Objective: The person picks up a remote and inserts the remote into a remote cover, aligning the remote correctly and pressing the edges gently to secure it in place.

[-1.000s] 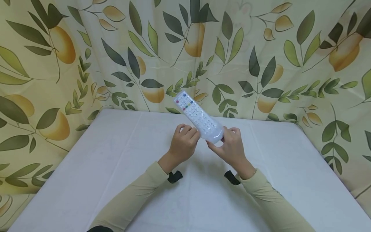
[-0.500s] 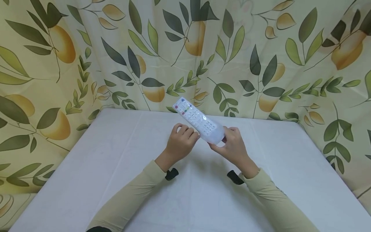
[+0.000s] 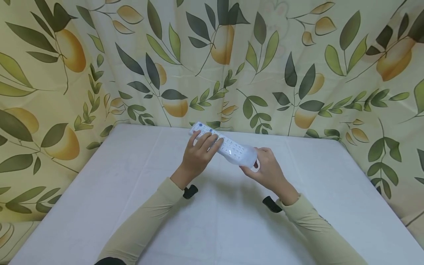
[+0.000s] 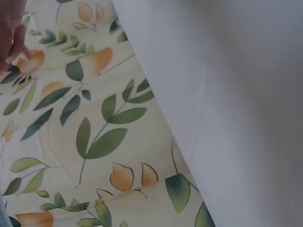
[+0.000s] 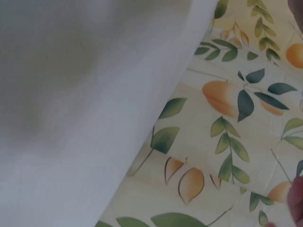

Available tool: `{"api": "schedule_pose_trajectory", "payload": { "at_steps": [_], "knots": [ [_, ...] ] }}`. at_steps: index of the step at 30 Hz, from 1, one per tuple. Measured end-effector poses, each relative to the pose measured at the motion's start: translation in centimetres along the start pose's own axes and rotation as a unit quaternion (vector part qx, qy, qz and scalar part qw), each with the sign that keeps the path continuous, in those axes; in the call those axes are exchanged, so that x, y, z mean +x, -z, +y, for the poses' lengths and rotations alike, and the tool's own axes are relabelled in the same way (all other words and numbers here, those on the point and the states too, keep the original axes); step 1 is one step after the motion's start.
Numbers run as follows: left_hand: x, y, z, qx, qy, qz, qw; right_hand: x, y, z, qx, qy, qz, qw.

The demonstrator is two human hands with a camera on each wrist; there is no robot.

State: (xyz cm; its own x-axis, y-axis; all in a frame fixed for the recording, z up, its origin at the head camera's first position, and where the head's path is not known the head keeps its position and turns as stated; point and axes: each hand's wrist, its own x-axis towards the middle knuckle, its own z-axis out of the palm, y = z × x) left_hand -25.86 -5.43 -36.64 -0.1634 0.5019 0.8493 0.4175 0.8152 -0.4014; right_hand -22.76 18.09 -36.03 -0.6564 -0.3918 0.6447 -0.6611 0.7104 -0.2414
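Observation:
A white remote control (image 3: 232, 148) is held tilted above the table in the head view, its button side up. Around its lower end is a translucent cover (image 3: 247, 157) with a small loop at the tip. My left hand (image 3: 198, 152) grips the remote's upper part, fingers lying across the buttons; the thumb is hidden beneath. At the lower end, my right hand (image 3: 266, 169) pinches the cover beside the loop. Only some fingers (image 4: 18, 45) show at the left wrist view's edge. In the right wrist view, a blurred bit of hand (image 5: 297, 201) appears at the right edge.
A white-covered table (image 3: 212, 228) lies under both hands. Behind it and along its sides hangs a curtain (image 3: 185, 55) printed with leaves and yellow fruit. Black straps (image 3: 190, 191) with small black pieces are on both wrists.
The remote control has tipped lower and further left. My left hand has moved from its side edge up onto the buttons. The right hand has shifted slightly right, and the cover's loop has come into view.

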Motion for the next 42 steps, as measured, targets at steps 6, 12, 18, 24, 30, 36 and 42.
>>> {"api": "schedule_pose_trajectory", "payload": {
  "at_steps": [6,12,18,24,30,36,42],
  "knots": [
    [-0.3,-0.1,-0.1,0.004,-0.008,0.003,1.0000,0.3,0.4,0.8,-0.114,0.029,0.019,0.993],
    [-0.3,0.0,0.0,-0.009,-0.004,-0.016,0.9998,0.3,0.7,1.1,-0.206,0.122,0.041,0.970],
    [-0.3,-0.3,-0.2,-0.072,0.010,-0.057,0.9957,0.2,0.4,1.2,-0.150,0.123,0.081,0.978],
    [-0.7,-0.4,-0.5,-0.125,-0.001,-0.093,0.9878,0.1,0.2,0.9,-0.032,0.057,0.065,0.996],
    [-0.7,-0.3,-0.3,-0.088,-0.008,-0.088,0.9922,0.0,0.3,0.8,-0.001,-0.004,0.029,1.000],
    [-0.6,-0.3,-0.2,-0.093,-0.006,-0.094,0.9912,-0.1,0.4,1.1,-0.064,0.023,0.034,0.997],
    [-0.5,-0.4,-0.1,-0.085,-0.008,-0.104,0.9909,-0.1,0.4,1.6,-0.143,0.085,0.046,0.985]
  ]
}}
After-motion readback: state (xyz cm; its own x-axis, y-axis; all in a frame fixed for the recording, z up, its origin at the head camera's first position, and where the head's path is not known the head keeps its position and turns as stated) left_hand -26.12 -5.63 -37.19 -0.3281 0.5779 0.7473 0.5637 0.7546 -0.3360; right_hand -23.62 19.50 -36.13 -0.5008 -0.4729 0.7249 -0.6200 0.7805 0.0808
